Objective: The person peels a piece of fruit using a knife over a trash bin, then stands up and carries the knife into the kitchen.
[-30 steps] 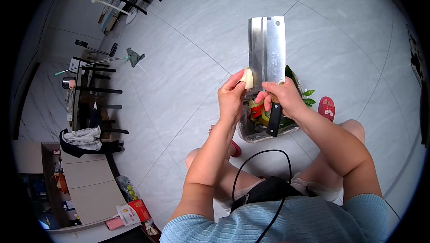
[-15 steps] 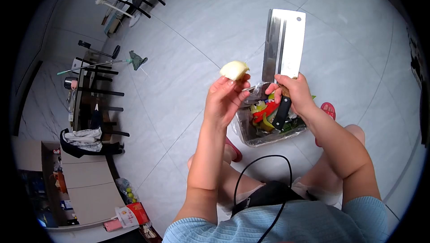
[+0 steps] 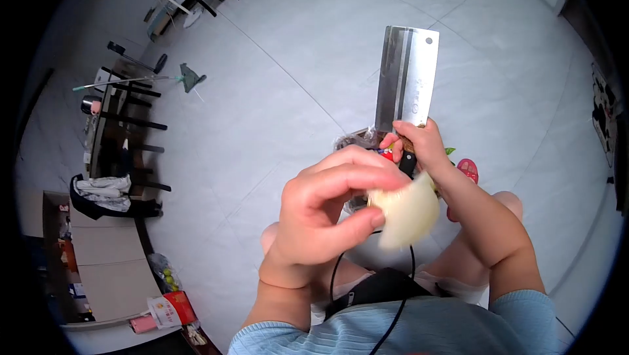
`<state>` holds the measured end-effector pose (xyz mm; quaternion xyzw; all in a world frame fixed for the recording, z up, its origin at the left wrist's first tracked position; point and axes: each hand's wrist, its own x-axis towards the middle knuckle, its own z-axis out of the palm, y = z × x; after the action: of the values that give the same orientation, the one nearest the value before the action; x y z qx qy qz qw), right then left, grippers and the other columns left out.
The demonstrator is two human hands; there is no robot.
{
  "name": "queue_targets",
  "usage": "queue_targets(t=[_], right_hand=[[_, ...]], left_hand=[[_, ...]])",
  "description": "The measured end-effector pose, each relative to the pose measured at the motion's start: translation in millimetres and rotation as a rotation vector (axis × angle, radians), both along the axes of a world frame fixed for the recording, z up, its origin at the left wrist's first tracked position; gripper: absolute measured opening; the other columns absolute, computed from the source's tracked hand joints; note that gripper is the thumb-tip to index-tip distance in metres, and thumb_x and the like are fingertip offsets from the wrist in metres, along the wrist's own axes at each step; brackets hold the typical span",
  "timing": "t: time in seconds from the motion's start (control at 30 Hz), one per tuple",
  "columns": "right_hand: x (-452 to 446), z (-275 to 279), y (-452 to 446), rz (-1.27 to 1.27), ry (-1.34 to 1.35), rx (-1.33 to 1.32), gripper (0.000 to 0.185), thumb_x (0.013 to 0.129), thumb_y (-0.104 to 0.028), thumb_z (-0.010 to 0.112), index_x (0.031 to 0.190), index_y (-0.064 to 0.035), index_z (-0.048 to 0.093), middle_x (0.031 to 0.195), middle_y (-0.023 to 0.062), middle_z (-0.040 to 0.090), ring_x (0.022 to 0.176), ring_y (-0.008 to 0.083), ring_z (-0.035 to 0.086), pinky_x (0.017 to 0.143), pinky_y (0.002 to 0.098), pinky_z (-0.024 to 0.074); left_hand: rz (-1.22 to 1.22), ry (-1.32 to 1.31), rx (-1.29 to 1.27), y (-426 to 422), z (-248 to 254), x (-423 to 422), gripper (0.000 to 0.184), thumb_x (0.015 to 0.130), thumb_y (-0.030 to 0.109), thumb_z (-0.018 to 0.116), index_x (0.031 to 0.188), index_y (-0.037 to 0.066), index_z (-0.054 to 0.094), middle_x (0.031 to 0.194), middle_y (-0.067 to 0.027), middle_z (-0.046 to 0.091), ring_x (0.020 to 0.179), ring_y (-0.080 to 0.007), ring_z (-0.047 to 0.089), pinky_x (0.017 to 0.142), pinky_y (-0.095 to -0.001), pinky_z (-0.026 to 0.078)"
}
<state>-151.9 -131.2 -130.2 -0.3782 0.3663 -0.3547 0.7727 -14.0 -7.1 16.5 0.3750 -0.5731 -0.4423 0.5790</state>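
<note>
In the head view my left hand (image 3: 331,207) is raised near the camera, thumb and fingers pinching a pale, peeled piece of what looks like onion (image 3: 409,214), slightly blurred. Farther out, my right hand (image 3: 422,147) grips a cleaver (image 3: 407,76) around the base of its dark handle. The wide steel blade points away from me, its dark edge facing left. Between my legs stands a plastic-lined trash bin (image 3: 357,140), mostly covered by my left hand and the onion piece. Bits of red and green show inside it.
Pink sandals (image 3: 467,170) are on my feet on the grey tiled floor (image 3: 295,47). A table with chairs (image 3: 124,119) stands at left, with a green-headed mop (image 3: 190,78) close by. A red-and-white box (image 3: 171,309) and a bag of green fruit (image 3: 165,273) lie lower left.
My left hand has turned over and come nearer the camera with the onion piece, which moved right and down. The cleaver in my right hand has shifted slightly down and left in view.
</note>
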Motion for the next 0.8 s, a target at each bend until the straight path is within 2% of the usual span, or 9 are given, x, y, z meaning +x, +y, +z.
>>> queue_targets(t=[0.07,0.1,0.23,0.3,0.43,0.53,0.63,0.73,0.8], right_hand=[[0.8,-7.2,-0.5,0.006,-0.079,-0.02,0.022,0.087,-0.013,0.055,0.096,0.0073,0.052,0.074,0.0213,0.064,0.048,0.0152,0.056,0.047,0.0266,0.0464],[2.3,-9.2,-0.2,0.0,-0.064,-0.027,0.02,0.09,-0.012,0.053,0.09,0.0072,0.054,0.074,0.0212,0.064,0.046,0.015,0.056,0.043,0.0255,0.0448],[3.8,2.4,1.4,0.01,-0.037,0.013,0.022,0.089,-0.012,0.053,0.097,0.0088,0.052,0.075,0.022,0.064,0.047,0.0153,0.055,0.047,0.0263,0.0464],[4.3,-0.4,1.2,0.022,-0.041,0.008,0.022,0.089,-0.011,0.053,0.098,0.0091,0.052,0.075,0.0221,0.064,0.047,0.0154,0.055,0.047,0.026,0.0463],[5.9,-0.7,1.5,0.023,-0.043,0.001,0.023,0.089,-0.011,0.052,0.099,0.0096,0.052,0.075,0.0223,0.064,0.047,0.0153,0.055,0.046,0.025,0.046],[6.2,1.1,3.4,0.024,-0.021,0.002,0.022,0.089,-0.01,0.052,0.099,0.0096,0.051,0.075,0.0225,0.064,0.047,0.0154,0.055,0.047,0.0252,0.046],[8.1,-2.0,3.5,0.032,-0.013,-0.009,0.023,0.089,-0.01,0.052,0.099,0.0097,0.051,0.075,0.0227,0.063,0.047,0.0158,0.056,0.047,0.0259,0.0461],[8.8,-3.9,5.4,0.027,-0.015,-0.013,0.023,0.089,-0.01,0.052,0.099,0.0097,0.051,0.074,0.0227,0.063,0.047,0.0159,0.055,0.047,0.0262,0.0462],[10.5,-6.8,6.1,0.021,-0.016,-0.016,0.023,0.089,-0.011,0.052,0.099,0.0096,0.051,0.074,0.0227,0.063,0.047,0.0158,0.055,0.047,0.0263,0.0463]], left_hand=[[0.016,0.008,-0.043,5.8,0.7,-4.8,0.026,0.07,0.016,0.071,0.082,-0.006,0.067,0.084,-0.0196,0.064,0.073,-0.0249,0.062,0.067,-0.0318,0.05],[-0.043,0.055,-0.047,8.3,4.0,-5.0,0.022,0.07,0.015,0.072,0.075,-0.005,0.067,0.08,-0.0193,0.065,0.069,-0.0259,0.063,0.062,-0.0324,0.051],[-0.257,0.167,-0.119,16.6,13.8,0.6,0.019,0.078,0.014,0.07,0.074,-0.004,0.067,0.079,-0.0191,0.065,0.068,-0.026,0.065,0.064,-0.0335,0.055],[-0.349,0.219,-0.329,13.5,15.1,-2.2,0.018,0.084,0.013,0.067,0.075,-0.002,0.067,0.082,-0.0199,0.065,0.069,-0.0261,0.065,0.066,-0.0361,0.058],[-0.231,0.273,-0.485,19.4,12.1,-14.0,0.023,0.091,0.017,0.063,0.076,-0.001,0.062,0.077,-0.0132,0.06,0.065,-0.0237,0.063,0.054,-0.0322,0.053],[-0.072,0.39,-0.406,26.1,18.5,-19.2,0.036,0.092,0.023,0.062,0.066,-0.001,0.061,0.072,-0.0113,0.058,0.061,-0.0218,0.06,0.054,-0.0315,0.052],[-0.174,0.34,-0.502,23.0,28.7,-7.7,0.036,0.093,0.023,0.06,0.07,-0.003,0.062,0.071,-0.01,0.057,0.061,-0.0214,0.06,0.053,-0.029,0.052],[-0.142,0.171,-0.552,26.3,32.1,-2.4,0.025,0.088,0.013,0.064,0.07,-0.004,0.063,0.071,-0.0091,0.057,0.062,-0.021,0.061,0.053,-0.0274,0.054],[-0.095,0.221,-0.625,24.6,31.4,-3.3,0.015,0.082,0.005,0.067,0.069,-0.004,0.064,0.073,-0.0089,0.058,0.064,-0.021,0.062,0.054,-0.0272,0.056]])
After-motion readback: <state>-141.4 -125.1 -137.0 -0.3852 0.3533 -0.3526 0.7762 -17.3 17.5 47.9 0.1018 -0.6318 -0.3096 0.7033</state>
